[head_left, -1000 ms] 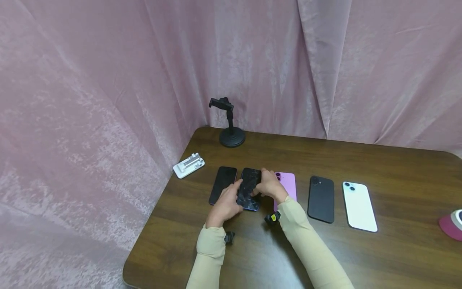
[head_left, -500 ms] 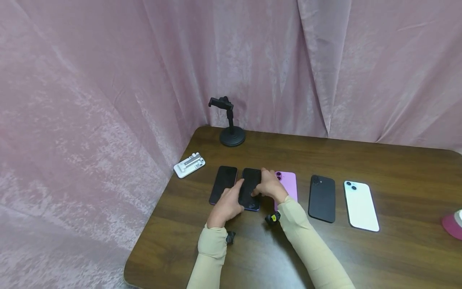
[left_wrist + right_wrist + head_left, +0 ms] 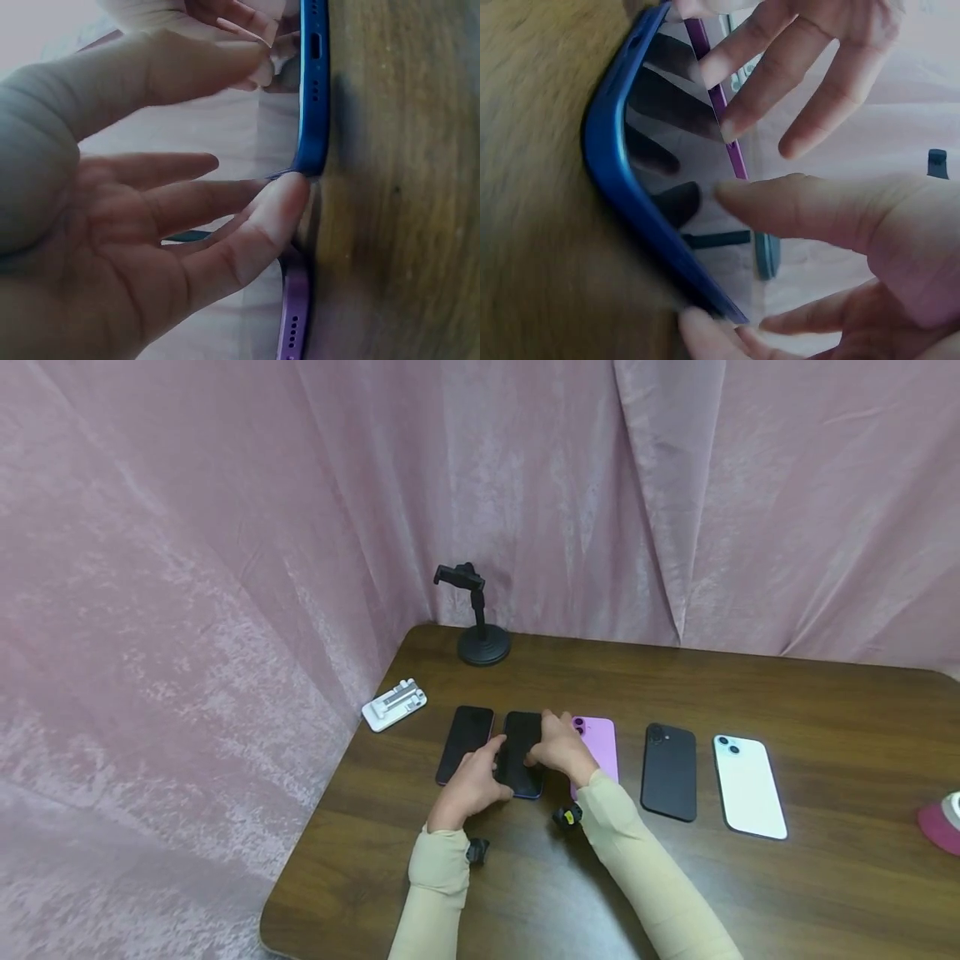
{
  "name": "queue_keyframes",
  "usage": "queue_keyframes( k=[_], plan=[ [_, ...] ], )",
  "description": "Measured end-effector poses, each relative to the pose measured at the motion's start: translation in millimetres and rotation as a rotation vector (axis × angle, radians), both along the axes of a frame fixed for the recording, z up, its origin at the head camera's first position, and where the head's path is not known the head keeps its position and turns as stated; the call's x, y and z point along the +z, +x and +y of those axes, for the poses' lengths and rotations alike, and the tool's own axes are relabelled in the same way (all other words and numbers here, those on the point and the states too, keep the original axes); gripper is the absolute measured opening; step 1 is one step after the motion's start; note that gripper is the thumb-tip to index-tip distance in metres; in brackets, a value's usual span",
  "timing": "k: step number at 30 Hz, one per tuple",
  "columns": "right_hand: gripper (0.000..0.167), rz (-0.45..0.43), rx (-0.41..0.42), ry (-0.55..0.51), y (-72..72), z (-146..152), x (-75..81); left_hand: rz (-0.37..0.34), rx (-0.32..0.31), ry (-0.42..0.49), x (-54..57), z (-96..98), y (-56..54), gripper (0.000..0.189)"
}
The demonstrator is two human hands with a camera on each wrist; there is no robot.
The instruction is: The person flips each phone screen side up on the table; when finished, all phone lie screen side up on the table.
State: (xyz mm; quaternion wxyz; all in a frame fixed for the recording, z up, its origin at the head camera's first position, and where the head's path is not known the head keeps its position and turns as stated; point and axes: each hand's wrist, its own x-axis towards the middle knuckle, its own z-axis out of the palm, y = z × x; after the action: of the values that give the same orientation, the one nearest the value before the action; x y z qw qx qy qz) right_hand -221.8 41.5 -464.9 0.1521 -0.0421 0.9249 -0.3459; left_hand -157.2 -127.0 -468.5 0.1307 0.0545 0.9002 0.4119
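A phone with a dark glossy screen (image 3: 517, 752) and a blue frame (image 3: 615, 161) lies face up on the table, between my two hands. My left hand (image 3: 472, 783) is at its left edge and near corner, one fingertip right at that corner in the left wrist view. The left thumb (image 3: 195, 71) extends over the screen. On the other side, my right hand (image 3: 561, 748) has fingertips low along the phone's right edge. Its thumb (image 3: 795, 206) points over the glass, a little apart from its reflection. Fingers of both hands are loosely extended.
Another dark-screened phone (image 3: 465, 739) lies at left, with a purple phone (image 3: 597, 743) partly under my right wrist. Farther right are a black phone (image 3: 669, 777) and a white phone (image 3: 750, 789). A white folding stand (image 3: 394, 704) and black phone holder (image 3: 482, 631) stand behind.
Pale streaks on the middle phone's screen a second ago no longer show, and the glass looks evenly dark. Both hands keep nearly the same place around it.
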Motion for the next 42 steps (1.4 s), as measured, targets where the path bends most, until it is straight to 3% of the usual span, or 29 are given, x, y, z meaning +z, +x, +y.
queue_keyframes(
  k=[3, 7, 11, 16, 22, 35, 42],
  plan=[
    [0.080, 0.086, 0.029, -0.001, 0.0, 6.6, 1.9, 0.020, 0.010, 0.026, 0.4, 0.1, -1.2, 0.084],
    [0.063, 0.214, 0.089, -0.087, -3.4, 20.0, 5.7, 0.075, 0.018, 0.048, 1.4, 1.3, -3.8, 0.076],
    [0.055, 0.263, 0.123, -0.188, -4.9, 33.4, 7.1, 0.121, -0.005, 0.061, 2.4, 4.3, -5.1, 0.073],
    [0.051, 0.303, 0.141, -0.208, -4.4, 47.9, 7.5, 0.134, -0.054, 0.077, 3.5, 12.9, -8.2, 0.077],
    [0.052, 0.290, 0.128, -0.225, -4.2, 60.0, 8.6, 0.127, -0.095, 0.098, 4.6, 26.6, -13.9, 0.080],
    [0.055, 0.256, 0.045, -0.142, -13.7, 90.7, 0.8, 0.095, -0.182, 0.056, 5.7, 64.3, -23.9, 0.087],
    [0.060, 0.258, 0.057, -0.099, -17.4, 100.5, -6.9, 0.085, -0.234, -0.058, 4.5, 84.9, -25.4, 0.098]
  ],
)
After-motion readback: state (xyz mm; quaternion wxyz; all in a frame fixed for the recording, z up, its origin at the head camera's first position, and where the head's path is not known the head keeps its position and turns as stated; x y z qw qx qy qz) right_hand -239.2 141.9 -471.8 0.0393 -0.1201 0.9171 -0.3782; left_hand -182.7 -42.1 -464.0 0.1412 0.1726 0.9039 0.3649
